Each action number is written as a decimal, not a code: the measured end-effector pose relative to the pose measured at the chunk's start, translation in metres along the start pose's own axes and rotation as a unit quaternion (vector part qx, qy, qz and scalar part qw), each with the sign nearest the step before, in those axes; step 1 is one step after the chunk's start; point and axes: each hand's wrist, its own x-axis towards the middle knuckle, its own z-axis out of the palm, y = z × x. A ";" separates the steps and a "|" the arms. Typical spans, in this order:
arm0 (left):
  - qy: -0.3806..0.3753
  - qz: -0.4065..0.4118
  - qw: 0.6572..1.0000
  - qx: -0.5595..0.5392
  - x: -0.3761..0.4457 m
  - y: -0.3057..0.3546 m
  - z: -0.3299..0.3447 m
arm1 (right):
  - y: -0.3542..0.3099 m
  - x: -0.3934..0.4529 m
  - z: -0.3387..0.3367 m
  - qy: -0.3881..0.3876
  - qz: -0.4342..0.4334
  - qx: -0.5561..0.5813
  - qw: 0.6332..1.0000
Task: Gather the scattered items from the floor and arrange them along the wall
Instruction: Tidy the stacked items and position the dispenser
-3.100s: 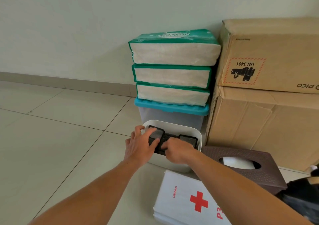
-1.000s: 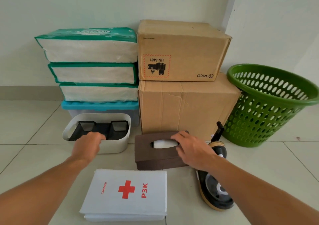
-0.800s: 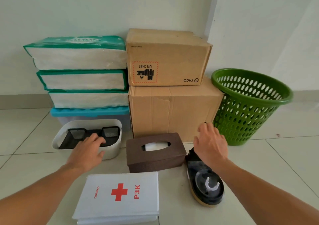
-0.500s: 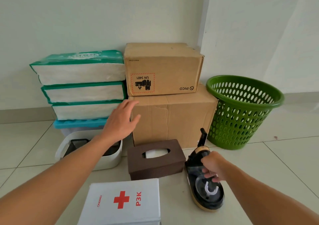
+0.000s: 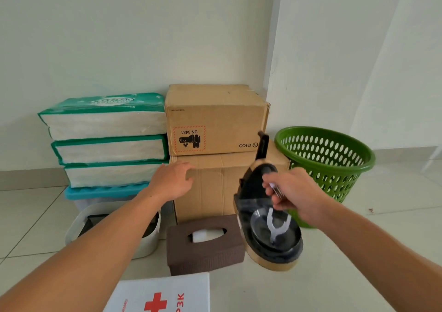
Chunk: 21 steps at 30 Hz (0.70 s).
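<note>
My right hand (image 5: 293,193) grips the handle of a black and tan clothes iron (image 5: 267,218) and holds it tilted in the air, in front of the lower cardboard box (image 5: 215,187). My left hand (image 5: 171,182) hovers open near that box's top left corner, holding nothing. A brown tissue box (image 5: 205,244) stands on the floor below the iron. A white bin (image 5: 146,244) with a black insert sits under my left forearm. A white first aid box (image 5: 165,295) with a red cross lies nearest me.
Three green tissue packs (image 5: 107,139) are stacked on a blue-lidded tub (image 5: 100,192) against the wall. A smaller cardboard box (image 5: 215,118) tops the lower one. A green perforated basket (image 5: 327,163) stands to the right, near the wall corner. Pale floor tiles stretch around.
My right hand closed on the iron's handle and lifted it off the floor. My left hand left the white bin and rose toward the cardboard boxes.
</note>
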 end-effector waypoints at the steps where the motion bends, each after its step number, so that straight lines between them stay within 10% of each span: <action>1: -0.007 -0.006 1.000 -0.004 0.001 0.001 -0.005 | -0.019 -0.004 0.000 -0.003 -0.021 0.029 0.999; 6: 0.008 0.006 0.999 -0.038 0.008 0.007 -0.023 | -0.114 -0.015 -0.003 -0.015 -0.146 0.110 0.983; 12: 0.304 0.031 0.948 0.084 0.043 0.004 -0.075 | -0.211 0.006 0.003 -0.014 -0.212 0.142 0.967; 21: 0.206 0.000 0.978 0.020 0.103 -0.015 -0.131 | -0.291 0.099 0.056 -0.031 -0.173 0.151 0.973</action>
